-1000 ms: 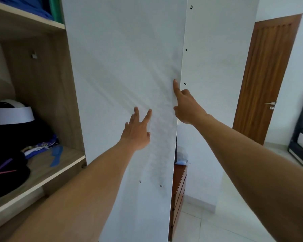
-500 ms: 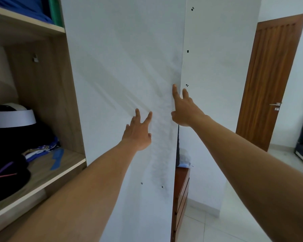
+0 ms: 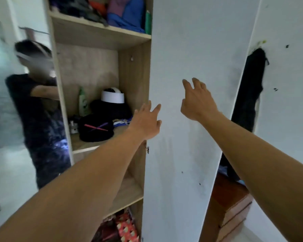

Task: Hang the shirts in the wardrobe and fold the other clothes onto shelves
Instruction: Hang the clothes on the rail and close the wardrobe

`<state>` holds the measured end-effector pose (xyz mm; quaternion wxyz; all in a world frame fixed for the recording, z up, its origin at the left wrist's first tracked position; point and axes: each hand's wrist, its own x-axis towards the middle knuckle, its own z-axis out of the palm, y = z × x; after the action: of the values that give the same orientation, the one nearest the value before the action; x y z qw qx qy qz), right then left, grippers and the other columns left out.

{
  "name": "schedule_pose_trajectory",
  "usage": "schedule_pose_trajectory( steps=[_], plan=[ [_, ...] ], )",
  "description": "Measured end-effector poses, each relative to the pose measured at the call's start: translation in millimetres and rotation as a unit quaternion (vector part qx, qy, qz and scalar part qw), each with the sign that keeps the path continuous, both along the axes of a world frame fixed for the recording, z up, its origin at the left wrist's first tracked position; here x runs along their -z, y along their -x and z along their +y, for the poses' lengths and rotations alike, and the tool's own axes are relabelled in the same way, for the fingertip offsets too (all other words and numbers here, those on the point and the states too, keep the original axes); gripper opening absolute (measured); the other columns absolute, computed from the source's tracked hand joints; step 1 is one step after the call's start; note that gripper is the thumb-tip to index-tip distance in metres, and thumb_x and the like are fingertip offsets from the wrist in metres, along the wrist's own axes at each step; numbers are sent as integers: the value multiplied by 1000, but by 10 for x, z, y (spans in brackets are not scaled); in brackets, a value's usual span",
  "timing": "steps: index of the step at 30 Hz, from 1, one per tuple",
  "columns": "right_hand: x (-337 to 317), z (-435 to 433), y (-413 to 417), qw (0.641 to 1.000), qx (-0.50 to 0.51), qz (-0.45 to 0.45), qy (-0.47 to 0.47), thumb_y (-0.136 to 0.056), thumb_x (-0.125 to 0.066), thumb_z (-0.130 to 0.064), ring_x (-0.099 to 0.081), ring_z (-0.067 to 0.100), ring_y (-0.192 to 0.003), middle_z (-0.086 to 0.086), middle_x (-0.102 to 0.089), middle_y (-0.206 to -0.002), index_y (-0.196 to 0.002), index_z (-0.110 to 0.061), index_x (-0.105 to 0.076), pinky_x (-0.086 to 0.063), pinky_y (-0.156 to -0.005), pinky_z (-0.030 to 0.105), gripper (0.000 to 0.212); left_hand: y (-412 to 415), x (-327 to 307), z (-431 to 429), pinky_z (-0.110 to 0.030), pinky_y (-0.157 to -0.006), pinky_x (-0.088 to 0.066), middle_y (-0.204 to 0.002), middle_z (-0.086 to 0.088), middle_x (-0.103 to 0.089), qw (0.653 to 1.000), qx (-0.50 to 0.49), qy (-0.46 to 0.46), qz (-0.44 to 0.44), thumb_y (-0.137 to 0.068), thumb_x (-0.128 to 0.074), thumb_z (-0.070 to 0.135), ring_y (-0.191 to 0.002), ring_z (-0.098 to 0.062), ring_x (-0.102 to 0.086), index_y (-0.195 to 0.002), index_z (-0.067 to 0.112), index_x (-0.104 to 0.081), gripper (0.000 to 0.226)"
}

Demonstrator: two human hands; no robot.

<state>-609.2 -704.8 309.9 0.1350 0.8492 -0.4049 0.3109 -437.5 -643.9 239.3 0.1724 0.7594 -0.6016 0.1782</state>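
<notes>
While the left hand (image 3: 145,122) and right hand (image 3: 197,100) spread out empty, the tall wardrobe door (image 3: 191,41) has its right edge nearer the right one.

Matt white door (image 3: 191,49), wood-grain shelves (image 3: 101,30)

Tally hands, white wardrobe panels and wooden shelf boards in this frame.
Bare hands: 2, left hand and right hand
Flat white wardrobe panels: 2
Light wooden shelf boards: 3
Total: 7
</notes>
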Motion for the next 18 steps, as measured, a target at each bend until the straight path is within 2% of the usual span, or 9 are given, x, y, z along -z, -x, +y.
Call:
schedule_pose_trajectory(
  steps=[5,8,13,18],
  plan=[
    [161,634,-474,990,-124,23,-61,-95,-55,-20,-32,42,-140,21,-29,-155,-154,-13,-26,-35,-110,53,67,-325,61,1223,-54,-121,-15,-168,-12,-5,991,-132,-19,19,-103,-41,40,-154,-32,-5,-161,25,-11,67],
    [212,1203,-827,971,-218,27,-91,-96,-53,-22,-29,41,-142,19,-26,-157,-155,-14,-25,-34,-112,51,66,-475,111,2139,-56,-121,-16,-167,-14,-9,977,-212,-17,13,-103,-41,41,-154,-34,-7,-160,23,-14,66],
    [314,2567,-1426,925,-365,59,-86,-96,-51,-27,-31,43,-141,22,-29,-156,-156,-11,-24,-36,-111,54,67,-519,158,3920,-57,-120,-19,-166,-13,-16,930,-367,-8,18,-103,-41,42,-153,-35,-11,-158,23,-19,62],
    [403,4059,-1743,868,-478,86,-99,-98,-49,-37,-26,40,-146,18,-22,-162,-158,-18,-20,-31,-116,54,69,-217,216,5523,-54,-123,-11,-167,-11,-9,879,-476,-8,35,-105,-39,38,-154,-32,-5,-159,22,-16,61]
  ],
)
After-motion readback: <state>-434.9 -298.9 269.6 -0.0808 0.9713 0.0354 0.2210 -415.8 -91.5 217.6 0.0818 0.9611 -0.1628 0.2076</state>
